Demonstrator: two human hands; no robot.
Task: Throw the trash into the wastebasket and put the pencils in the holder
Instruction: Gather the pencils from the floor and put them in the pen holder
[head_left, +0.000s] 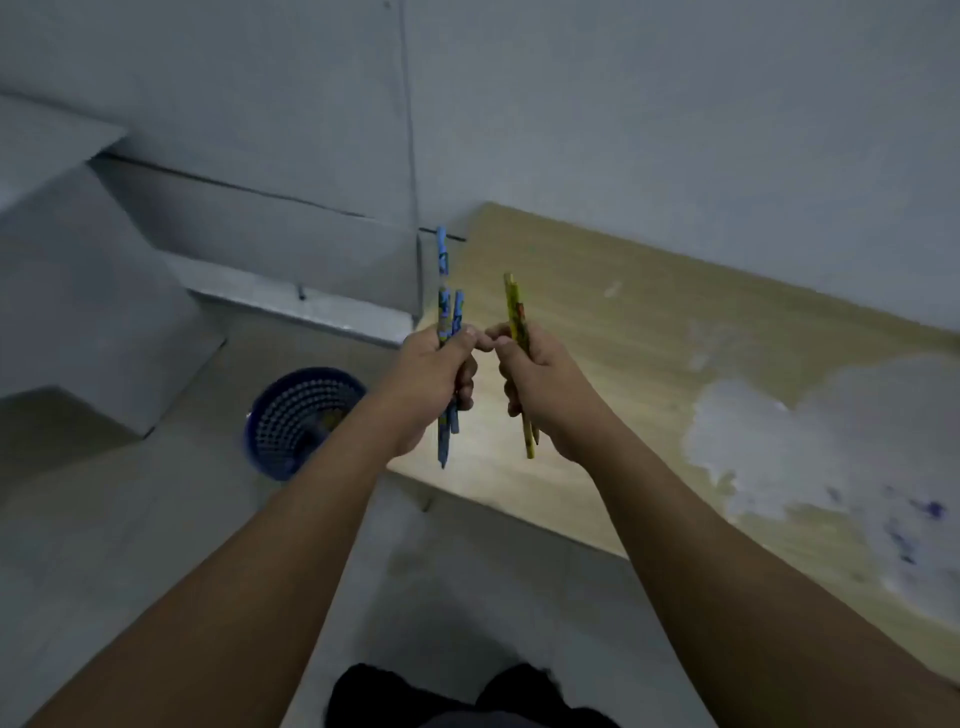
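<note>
The left hand (434, 371) is closing its grip around the blue pencils (444, 312), and the right hand (540, 374) is gripping the yellow pencils (515, 317), both bundles standing upright above the near-left corner of the wooden bench (623, 332), knuckles almost touching. The blue wastebasket (296, 415) is sitting on the floor (130, 509) just left of the bench edge, with open floor around it.

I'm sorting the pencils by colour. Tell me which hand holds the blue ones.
The left hand holds the blue pencils, upright beside the wastebasket side. The right hand grips the yellow pencils instead.
</note>
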